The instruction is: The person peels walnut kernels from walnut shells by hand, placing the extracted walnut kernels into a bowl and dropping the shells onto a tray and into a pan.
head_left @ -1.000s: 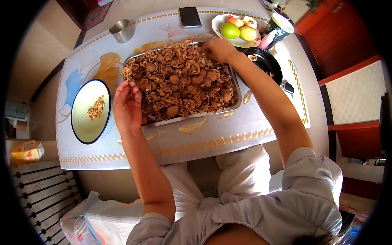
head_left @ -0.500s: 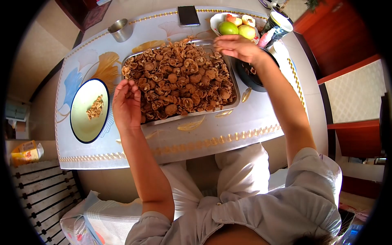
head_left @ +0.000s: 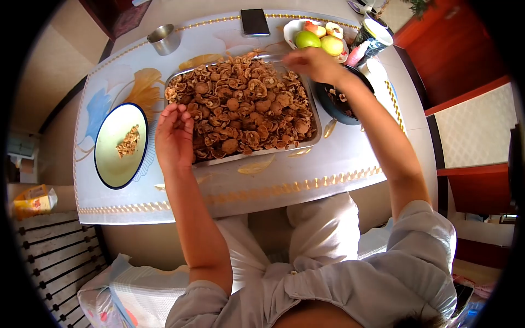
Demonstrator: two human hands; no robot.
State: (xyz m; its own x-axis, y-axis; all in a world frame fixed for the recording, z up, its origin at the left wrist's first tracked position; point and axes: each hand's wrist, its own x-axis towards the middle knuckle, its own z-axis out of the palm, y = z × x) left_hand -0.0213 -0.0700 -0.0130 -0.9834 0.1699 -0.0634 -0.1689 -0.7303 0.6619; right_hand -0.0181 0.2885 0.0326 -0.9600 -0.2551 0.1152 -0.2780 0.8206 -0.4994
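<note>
A metal tray (head_left: 298, 148) heaped with walnuts and broken shells (head_left: 235, 106) lies in the middle of the table. My left hand (head_left: 175, 134) is at the tray's left edge, its fingers curled together; what they hold, if anything, is hidden. Over the tray's back right corner is my right hand (head_left: 314, 64), slightly blurred, and I cannot make out its fingertips. It is beside a black bowl (head_left: 328, 100) with some dark pieces in it. Left of the tray, a pale green bowl (head_left: 112, 164) with a blue rim contains walnut kernels (head_left: 128, 141).
A metal cup (head_left: 164, 39) stands at the back left, and a black phone (head_left: 255, 22) lies at the back edge. A plate (head_left: 292, 27) of fruit, a pink bottle (head_left: 358, 53) and a patterned cup (head_left: 377, 33) are at the back right.
My right hand has lifted off the shells at the tray's back right and moved right, uncovering that corner. My left hand has barely moved.
</note>
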